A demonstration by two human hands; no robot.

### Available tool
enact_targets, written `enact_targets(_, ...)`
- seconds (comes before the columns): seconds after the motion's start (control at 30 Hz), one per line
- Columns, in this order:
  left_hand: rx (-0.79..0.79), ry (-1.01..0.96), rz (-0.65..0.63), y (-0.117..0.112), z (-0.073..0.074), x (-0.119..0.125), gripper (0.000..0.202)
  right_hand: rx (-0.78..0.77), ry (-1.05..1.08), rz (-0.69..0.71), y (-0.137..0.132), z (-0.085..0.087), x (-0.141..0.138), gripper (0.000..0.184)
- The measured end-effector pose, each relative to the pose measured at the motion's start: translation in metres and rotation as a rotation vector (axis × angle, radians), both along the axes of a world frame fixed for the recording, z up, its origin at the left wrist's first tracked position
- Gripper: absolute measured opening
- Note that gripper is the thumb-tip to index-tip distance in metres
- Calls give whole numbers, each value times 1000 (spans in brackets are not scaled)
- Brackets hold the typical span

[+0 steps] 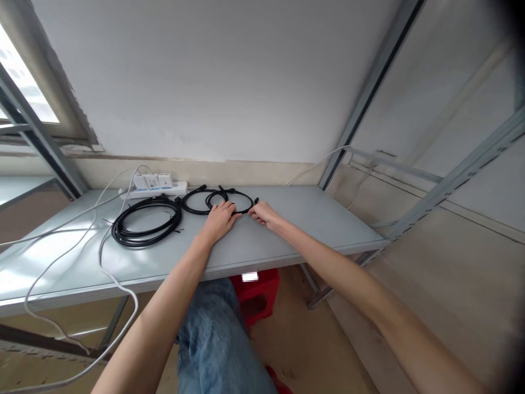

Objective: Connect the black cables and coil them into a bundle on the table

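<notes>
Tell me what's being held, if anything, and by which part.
The right grip appears to pinch the rightmost black cable coil at its near right edge. The left grip covers part of it; any hold there is unclear.

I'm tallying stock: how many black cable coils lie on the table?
3: the thick left coil, and the overlapping middle coil and right coil, partly hidden by the left hand.
</notes>
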State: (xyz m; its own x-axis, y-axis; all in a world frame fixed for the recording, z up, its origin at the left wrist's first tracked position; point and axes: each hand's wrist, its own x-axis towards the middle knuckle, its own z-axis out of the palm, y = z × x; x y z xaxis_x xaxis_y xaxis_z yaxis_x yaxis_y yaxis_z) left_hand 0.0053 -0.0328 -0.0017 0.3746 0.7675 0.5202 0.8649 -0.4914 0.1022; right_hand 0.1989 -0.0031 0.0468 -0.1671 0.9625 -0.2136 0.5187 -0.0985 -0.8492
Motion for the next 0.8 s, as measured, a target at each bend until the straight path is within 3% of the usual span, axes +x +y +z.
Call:
enact_targets(0.07, -20, 22, -9, 0, 0, 0, 34, -141, -13, 44, 0, 7, 0, 19)
enact_targets(0.1, -35, 26, -8, 0, -1, 0, 33, -120, -78, 90, -1, 8, 1, 19)
enact_targets(0.13, -50, 28, -4, 0, -1, 0, 33, -37, -179, 144, -3, 9, 3, 18)
enact_targets(0.3, -75, 19, 14, 0, 0, 1, 33, 703, -947, 415, -17, -3, 11, 27)
enact_targets(0.4, -73, 27, 12, 1, 0, 1, 35, 862, -1212, 511, -18, -7, 10, 34)
enact_targets(0.63, -84, 60, 42, 0, 0, 0, 35, 1048, -1300, 787, -4, 6, 4, 33)
enact_targets(0.8, -87, 14, 61, 1, 1, 0, 36, 958, -1221, 808, -1, 17, 13, 31)
